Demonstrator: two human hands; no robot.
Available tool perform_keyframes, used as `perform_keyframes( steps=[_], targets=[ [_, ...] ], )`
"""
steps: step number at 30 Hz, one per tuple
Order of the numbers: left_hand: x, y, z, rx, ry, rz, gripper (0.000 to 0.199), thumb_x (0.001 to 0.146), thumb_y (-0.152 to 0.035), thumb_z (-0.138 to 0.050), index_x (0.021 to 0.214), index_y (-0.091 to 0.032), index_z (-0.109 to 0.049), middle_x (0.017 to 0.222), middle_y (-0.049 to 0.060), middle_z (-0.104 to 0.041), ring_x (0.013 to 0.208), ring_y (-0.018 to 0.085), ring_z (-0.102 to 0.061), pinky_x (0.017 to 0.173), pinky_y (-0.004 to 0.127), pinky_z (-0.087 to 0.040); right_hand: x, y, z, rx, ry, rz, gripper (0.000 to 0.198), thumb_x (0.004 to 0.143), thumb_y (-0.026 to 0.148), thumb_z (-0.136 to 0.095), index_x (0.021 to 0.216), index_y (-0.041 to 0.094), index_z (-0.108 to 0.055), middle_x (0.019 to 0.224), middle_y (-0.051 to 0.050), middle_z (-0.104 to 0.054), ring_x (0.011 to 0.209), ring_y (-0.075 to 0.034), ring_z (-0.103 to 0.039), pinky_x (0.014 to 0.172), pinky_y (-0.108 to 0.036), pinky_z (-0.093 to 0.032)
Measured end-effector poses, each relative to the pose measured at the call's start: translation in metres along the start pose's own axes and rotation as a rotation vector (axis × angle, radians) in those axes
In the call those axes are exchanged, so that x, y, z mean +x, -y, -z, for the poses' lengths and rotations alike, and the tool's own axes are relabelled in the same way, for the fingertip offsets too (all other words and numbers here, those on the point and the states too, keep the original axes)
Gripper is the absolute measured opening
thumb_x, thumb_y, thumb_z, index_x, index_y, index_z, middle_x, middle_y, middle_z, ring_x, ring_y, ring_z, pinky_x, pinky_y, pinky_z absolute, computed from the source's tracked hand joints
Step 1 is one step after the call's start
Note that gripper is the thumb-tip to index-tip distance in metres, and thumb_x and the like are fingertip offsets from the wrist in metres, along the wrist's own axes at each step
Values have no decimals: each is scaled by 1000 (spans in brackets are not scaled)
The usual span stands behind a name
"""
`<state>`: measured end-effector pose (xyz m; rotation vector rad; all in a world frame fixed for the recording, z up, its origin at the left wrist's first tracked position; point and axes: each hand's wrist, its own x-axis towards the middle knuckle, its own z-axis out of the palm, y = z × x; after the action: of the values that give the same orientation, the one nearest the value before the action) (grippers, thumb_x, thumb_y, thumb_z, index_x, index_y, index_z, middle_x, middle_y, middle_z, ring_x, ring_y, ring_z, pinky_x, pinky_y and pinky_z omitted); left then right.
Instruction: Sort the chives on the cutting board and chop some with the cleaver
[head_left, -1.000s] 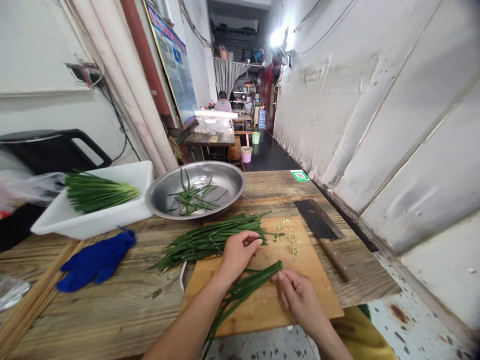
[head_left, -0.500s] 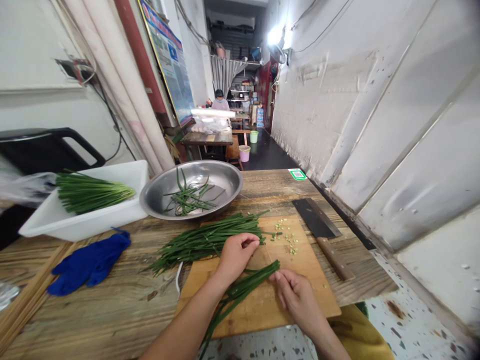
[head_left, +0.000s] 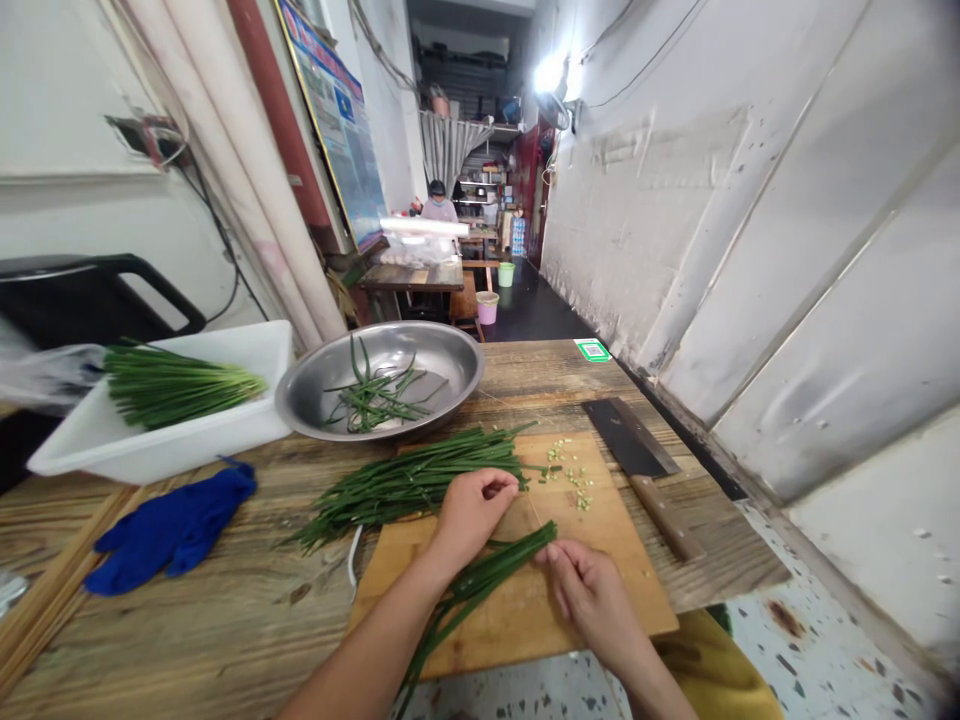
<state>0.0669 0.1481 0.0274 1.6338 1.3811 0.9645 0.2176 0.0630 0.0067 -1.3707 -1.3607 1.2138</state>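
My left hand (head_left: 474, 510) is closed in a pinch above the cutting board (head_left: 600, 590). From near its fingertips a thin pale skewer (head_left: 534, 508) runs down to the cut ends of a small bunch of garlic chives (head_left: 487, 572). Thumb and fingers of my right hand (head_left: 589, 590) close on that bunch at its cut ends. The bunch slants down past my left forearm over the board's near edge. Behind my left hand lies a larger pile of chives (head_left: 420, 472). Small trimmed pieces (head_left: 577, 475) are scattered on the board.
A cleaver (head_left: 637, 455) lies right of the board. Behind stand a steel bowl (head_left: 457, 385) with some chives and a white tub (head_left: 225, 428) with another bunch. A blue glove (head_left: 176, 525) and bamboo sticks (head_left: 64, 590) lie left. A person (head_left: 439, 207) is in the background.
Both hands and the chives keep almost the same place. The whole view has shifted very slightly.
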Motion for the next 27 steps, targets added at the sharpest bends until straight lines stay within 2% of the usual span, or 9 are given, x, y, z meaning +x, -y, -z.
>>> perform_keyframes(
  steps=[27],
  targets=[
    [-1,-1,2,15,57,-77,16,74,-20,-53,75,-16,-68,74,2,-69,68,14,-60,65,22,-44,0,2,0,-11,-10,9,51,82,62,-40,76,15,-59,39,8,-36,34,-7,-32,37,-18,-25]
  ],
)
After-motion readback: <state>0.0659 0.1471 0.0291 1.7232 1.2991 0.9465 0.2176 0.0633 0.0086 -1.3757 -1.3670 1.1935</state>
